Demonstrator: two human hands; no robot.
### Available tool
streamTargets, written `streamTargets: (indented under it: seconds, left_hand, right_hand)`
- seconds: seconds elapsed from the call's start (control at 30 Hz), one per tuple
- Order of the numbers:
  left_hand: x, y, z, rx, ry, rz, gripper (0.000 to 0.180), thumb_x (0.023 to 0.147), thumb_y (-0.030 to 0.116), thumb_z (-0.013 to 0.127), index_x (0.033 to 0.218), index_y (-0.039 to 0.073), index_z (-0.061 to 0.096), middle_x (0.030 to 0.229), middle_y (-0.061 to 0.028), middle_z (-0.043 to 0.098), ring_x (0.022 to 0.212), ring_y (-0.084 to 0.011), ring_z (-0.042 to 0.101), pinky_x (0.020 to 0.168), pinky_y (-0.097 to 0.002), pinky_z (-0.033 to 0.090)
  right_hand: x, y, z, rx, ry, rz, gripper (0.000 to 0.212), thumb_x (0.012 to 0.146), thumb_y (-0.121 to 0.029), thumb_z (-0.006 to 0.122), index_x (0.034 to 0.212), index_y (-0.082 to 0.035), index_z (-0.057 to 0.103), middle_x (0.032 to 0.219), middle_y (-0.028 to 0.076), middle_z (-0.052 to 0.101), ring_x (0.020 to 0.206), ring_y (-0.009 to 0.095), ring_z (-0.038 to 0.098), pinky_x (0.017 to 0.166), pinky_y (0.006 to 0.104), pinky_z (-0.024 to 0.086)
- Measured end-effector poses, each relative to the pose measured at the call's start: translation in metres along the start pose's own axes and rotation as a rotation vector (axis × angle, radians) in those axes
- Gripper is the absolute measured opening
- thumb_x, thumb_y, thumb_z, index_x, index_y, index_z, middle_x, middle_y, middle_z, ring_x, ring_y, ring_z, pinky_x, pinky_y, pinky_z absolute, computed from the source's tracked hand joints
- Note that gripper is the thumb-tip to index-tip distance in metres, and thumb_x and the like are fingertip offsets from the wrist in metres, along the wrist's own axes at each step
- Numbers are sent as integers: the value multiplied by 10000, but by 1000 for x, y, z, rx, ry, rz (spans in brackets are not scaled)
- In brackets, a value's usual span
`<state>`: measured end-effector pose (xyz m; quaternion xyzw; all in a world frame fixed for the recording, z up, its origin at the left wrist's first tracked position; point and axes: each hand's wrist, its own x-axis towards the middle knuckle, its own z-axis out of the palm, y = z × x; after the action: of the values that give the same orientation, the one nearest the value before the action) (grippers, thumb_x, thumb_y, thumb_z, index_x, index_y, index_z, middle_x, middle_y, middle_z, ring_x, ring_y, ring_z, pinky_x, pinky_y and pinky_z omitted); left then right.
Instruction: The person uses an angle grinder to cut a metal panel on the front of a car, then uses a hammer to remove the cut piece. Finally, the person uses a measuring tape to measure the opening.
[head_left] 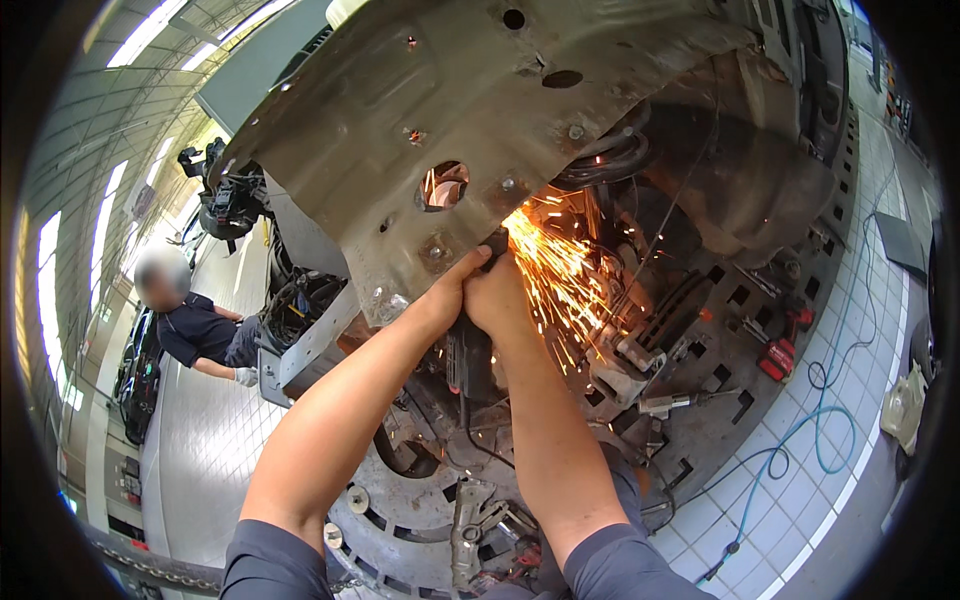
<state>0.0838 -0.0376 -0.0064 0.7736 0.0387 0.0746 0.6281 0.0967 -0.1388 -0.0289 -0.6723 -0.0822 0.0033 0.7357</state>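
- From my end I see the left hand [450, 290] and the right hand [496, 292] wrapped firmly, side by side, around a black corded power tool [468, 360].
- The tool sits at the lower edge of a sheet-metal panel [350, 140], its slim dark body showing below my operator's fists and its thin, flexible cord [474, 437] curving away beneath.
- Orange sparks [555, 270] fan toward the lower right; glare and fingers keep me from telling exactly where the tool touches.
- The panel looks dull, scuffed and creased, with round and oval holes.
- Below spreads a slotted metal plate [710, 435]; a red cordless tool [778, 358] lies near its right edge.
- Past that edge, a blue hose [752, 505] loops over smooth, pale tiles.
- On the left, I make out a co-worker [196, 330] in dark clothing, wearing a pale glove [246, 376].
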Motion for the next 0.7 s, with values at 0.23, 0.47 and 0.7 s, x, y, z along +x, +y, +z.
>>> streamTargets:
  seconds: [0.23, 0.47, 0.7]
  left_hand:
    - [11, -15, -15, 98, 19, 100, 323, 878, 288, 581, 1012, 2, 650, 928, -104, 667, 831, -191, 628, 782, -298, 474]
    - [-3, 3, 0, 5, -18, 3, 323, 878, 307, 574, 994, 17, 656, 920, -88, 669, 833, -183, 627, 782, -289, 468]
    - [-11, 19, 12, -89, -33, -30, 333, 878, 319, 572, 990, 18, 662, 907, -81, 675, 825, -171, 626, 769, -282, 466]
  right_hand:
    - [-2, -11, 8, 85, 1, -50, 395, 860, -192, 593, 1150, 67, 524, 1084, 285, 638, 1036, 436, 610, 850, 435, 495]
    - [0, 3, 11, 104, 44, -49, 334, 856, -171, 577, 1125, 27, 581, 1064, 253, 658, 1004, 404, 635, 833, 428, 504]
    - [16, 27, 14, 104, 30, -119, 457, 824, -275, 643, 1080, 88, 534, 942, 269, 671, 896, 386, 675, 744, 438, 531]
